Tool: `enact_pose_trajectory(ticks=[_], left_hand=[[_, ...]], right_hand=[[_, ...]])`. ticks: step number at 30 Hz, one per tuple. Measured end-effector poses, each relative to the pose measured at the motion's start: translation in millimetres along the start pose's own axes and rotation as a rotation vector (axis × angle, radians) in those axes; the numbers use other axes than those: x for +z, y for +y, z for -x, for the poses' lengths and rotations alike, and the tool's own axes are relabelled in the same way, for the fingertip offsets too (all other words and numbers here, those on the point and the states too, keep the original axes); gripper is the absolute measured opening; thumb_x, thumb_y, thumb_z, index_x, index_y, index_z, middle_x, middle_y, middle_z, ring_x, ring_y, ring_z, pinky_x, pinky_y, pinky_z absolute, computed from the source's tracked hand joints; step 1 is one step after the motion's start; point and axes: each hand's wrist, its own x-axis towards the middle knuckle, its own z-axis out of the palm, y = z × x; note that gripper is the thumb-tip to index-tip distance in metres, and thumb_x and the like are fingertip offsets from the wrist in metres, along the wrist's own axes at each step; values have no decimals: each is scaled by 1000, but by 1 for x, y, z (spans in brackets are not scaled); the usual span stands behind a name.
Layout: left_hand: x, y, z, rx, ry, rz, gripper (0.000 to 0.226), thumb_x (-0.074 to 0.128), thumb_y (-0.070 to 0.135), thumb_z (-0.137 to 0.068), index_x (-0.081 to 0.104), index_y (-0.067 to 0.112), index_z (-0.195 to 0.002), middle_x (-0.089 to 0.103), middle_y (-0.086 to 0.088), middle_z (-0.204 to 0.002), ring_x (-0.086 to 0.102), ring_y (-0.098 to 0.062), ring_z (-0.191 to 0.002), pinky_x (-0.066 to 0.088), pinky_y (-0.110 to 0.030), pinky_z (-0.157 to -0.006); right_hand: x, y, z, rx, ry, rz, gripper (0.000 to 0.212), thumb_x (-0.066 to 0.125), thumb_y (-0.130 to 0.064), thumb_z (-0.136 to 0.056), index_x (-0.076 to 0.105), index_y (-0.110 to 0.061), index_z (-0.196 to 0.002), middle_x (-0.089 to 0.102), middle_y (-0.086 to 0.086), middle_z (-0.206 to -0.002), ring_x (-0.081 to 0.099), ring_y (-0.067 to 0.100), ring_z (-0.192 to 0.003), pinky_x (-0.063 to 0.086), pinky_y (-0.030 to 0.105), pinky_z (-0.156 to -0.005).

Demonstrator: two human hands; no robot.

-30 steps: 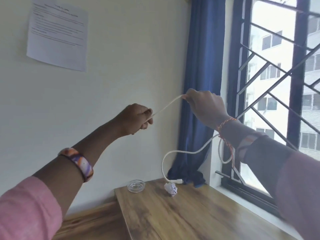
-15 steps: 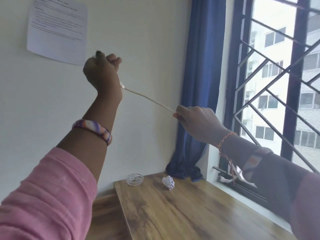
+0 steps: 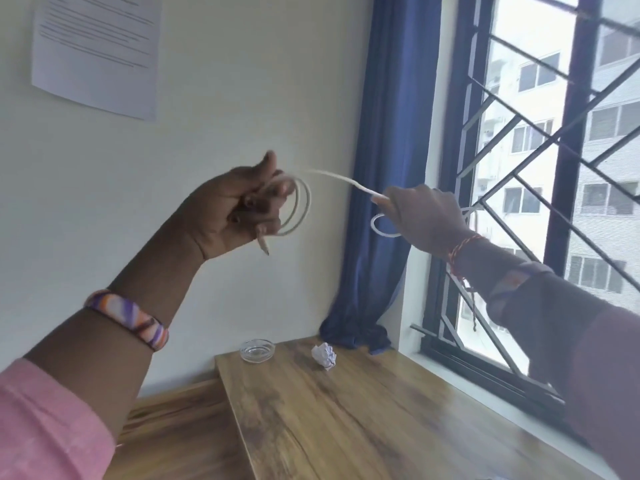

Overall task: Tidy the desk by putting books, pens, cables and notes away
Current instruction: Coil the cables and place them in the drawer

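Hands: two, a left hand [image 3: 235,211] and a right hand [image 3: 424,216], both raised above the desk.
Cable [image 3: 332,176]: one, white, with two loops visible at the left hand.
Wristbands: one patterned band [image 3: 130,317]; one braided thread [image 3: 462,245].
Desk [image 3: 363,410]: one, wooden.
Glass dish [image 3: 258,349]: one, at the far left corner of the desk.
Crumpled paper ball [image 3: 324,355]: one, near the far edge.
Printed sheet [image 3: 97,50]: one, on the wall.
Blue curtain [image 3: 388,168]: one.
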Motion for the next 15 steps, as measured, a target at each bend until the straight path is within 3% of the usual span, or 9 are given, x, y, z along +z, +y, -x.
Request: enact_pose_trajectory(ticks=[3,6,8,10,12,13,15], left_hand=[[8,10,-11,213,-7,315,36,46,35,-90,59,16,-62,39,8,-39,14,-9,-30,35,-10,-39],[14,11,-32,369,177,682,38,33,23,-99,49,12,-67,48,6,-42,33,-4,-25,47,-15,-43],[9,6,-48,453,387,881,34,30,9,-99,43,10,-67,51,0,-41,45,-7,-28,52,-19,-47],[0,-1,-61,505,596,947,32,23,3,-98,40,11,-72,55,-2,-54,57,-10,-35,53,-26,-59],[-12,-12,-71,524,832,841,29,21,3,-97,38,13,-75,58,-3,-75,63,-9,-43,46,-29,-75],[-20,-19,-74,514,958,681,27,23,3,-96,40,12,-77,60,-6,-83,63,-7,-47,43,-27,-75],[-36,-40,-73,497,1137,73,21,30,9,-95,45,10,-79,65,-14,-95,64,-4,-54,43,-24,-68]], right_hand=[[6,-12,5,184,-93,-243,34,37,-29,-94,44,-18,-63,49,4,-71,49,32,-70,32,30,-62],[7,-24,7,293,-167,-442,27,42,-24,-91,62,-14,-77,56,6,-76,55,32,-72,38,29,-63],[9,-31,13,200,-143,-300,21,43,-21,-92,62,-12,-88,52,7,-75,54,32,-72,39,30,-63],[11,-35,20,75,-93,-59,13,44,-14,-93,57,-13,-94,41,2,-65,48,29,-67,36,30,-61],[12,-35,25,37,-95,25,14,46,-8,-92,57,-14,-96,35,-1,-61,52,29,-68,35,29,-60],[13,-34,27,57,-131,-10,15,45,-9,-92,58,-14,-96,40,0,-63,58,30,-71,38,29,-60],[12,-32,30,117,-256,-189,16,45,-10,-92,60,-14,-93,55,4,-70,66,30,-75,49,31,-65]])
